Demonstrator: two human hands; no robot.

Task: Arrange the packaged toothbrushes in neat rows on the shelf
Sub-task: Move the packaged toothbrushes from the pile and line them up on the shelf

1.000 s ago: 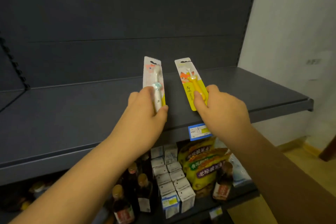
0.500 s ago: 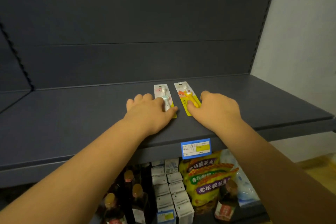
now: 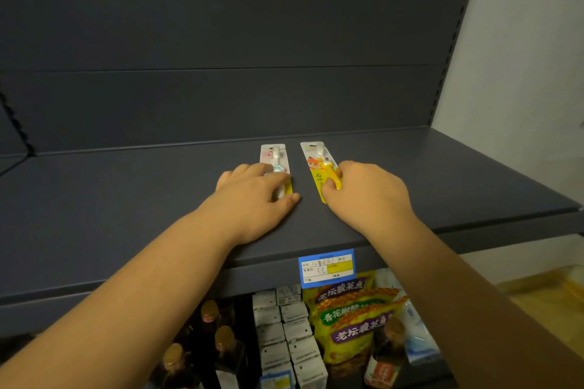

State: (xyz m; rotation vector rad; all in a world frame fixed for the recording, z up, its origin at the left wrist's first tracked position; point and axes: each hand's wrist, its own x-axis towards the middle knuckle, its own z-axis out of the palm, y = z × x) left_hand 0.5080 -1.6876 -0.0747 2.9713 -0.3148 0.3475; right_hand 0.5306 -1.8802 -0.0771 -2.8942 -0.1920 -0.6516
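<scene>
Two packaged toothbrushes lie flat, side by side, on the dark grey shelf (image 3: 126, 205), a narrow gap between them. The left pack (image 3: 274, 155) is pink and white; my left hand (image 3: 252, 196) lies over its lower half, fingers on top and thumb by its right edge. The right pack (image 3: 317, 164) is yellow with an orange cartoon figure. My right hand (image 3: 366, 196) pinches its lower end between curled fingers and thumb. Both packs point toward the shelf's back panel, and their lower ends are hidden under my hands.
A blue and yellow price tag (image 3: 327, 267) hangs on the shelf's front edge. Below stand dark bottles (image 3: 221, 344), small white boxes (image 3: 284, 335) and yellow snack bags (image 3: 350, 316). A white wall (image 3: 521, 73) closes the shelf's right end.
One second ago both packs were held up in the air; now they lie flat on the shelf under my hands, with the gap between them slightly wider than half a second ago.
</scene>
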